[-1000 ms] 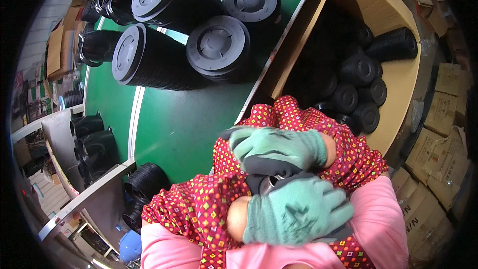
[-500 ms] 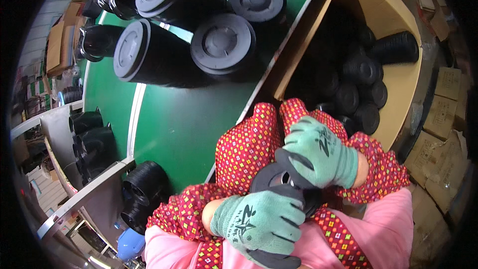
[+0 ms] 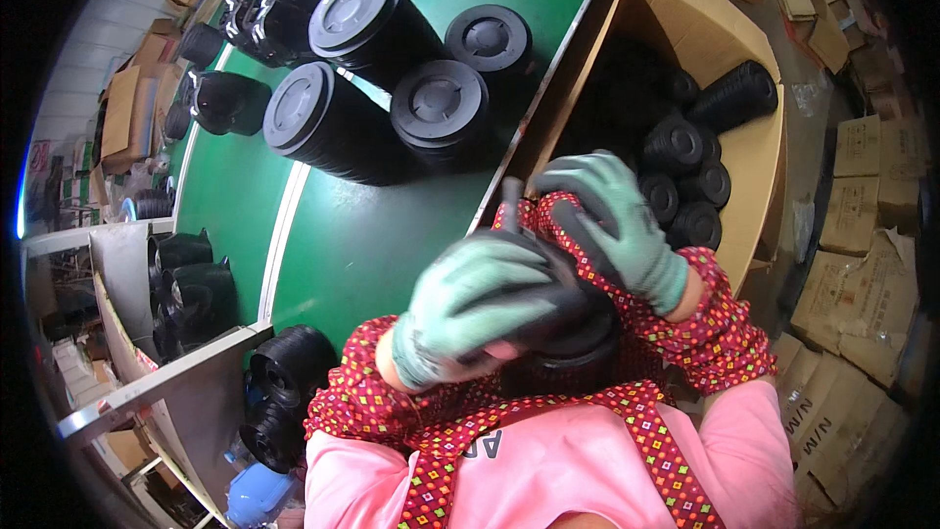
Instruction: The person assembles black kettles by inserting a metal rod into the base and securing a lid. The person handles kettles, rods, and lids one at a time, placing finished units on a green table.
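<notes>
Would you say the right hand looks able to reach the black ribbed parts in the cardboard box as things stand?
Probably yes. The right hand sits on the black round part beside the cardboard box, whose top is open, with nothing between it and the ribbed parts. It would have to let go first.

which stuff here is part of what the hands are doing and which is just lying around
In hand:
- left hand in a green glove, on top of the black round part
- right hand, gloved, gripping the same part
- open cardboard box of small black caps, next to the hands

Lying about:
- big black lidded tubs on the green table
- flat cardboard boxes on the floor
</notes>
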Tool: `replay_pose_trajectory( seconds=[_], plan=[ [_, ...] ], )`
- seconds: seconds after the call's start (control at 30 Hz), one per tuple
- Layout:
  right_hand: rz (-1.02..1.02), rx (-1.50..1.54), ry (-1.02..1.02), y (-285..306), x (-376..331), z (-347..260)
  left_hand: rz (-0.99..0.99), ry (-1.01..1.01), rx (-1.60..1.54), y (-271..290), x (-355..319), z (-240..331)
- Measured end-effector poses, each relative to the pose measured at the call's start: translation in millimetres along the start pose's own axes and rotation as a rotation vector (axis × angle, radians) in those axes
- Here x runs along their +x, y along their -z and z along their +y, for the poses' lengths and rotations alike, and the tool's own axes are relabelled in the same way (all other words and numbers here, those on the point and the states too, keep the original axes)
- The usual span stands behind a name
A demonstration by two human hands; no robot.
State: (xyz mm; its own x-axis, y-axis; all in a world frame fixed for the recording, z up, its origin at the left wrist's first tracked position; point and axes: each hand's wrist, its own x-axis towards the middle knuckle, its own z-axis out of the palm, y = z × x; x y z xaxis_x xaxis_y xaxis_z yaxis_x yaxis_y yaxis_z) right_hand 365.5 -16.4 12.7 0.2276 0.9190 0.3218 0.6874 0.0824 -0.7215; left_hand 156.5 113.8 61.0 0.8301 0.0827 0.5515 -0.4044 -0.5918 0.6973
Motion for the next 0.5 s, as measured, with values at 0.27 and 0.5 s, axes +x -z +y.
replay_pose_trajectory(
  seconds=[0.27, 0.5],
  plan=[
    [-0.281, 0.337, -0.042, 19.9, -92.8, -23.9, 0.169, 0.423, 0.893, 24.6, -127.9, -42.8],
    [-0.190, 0.344, -0.134, 1.0, -112.6, -42.2, 0.024, 0.595, 1.062, 7.3, -208.4, -74.6]
  ],
)
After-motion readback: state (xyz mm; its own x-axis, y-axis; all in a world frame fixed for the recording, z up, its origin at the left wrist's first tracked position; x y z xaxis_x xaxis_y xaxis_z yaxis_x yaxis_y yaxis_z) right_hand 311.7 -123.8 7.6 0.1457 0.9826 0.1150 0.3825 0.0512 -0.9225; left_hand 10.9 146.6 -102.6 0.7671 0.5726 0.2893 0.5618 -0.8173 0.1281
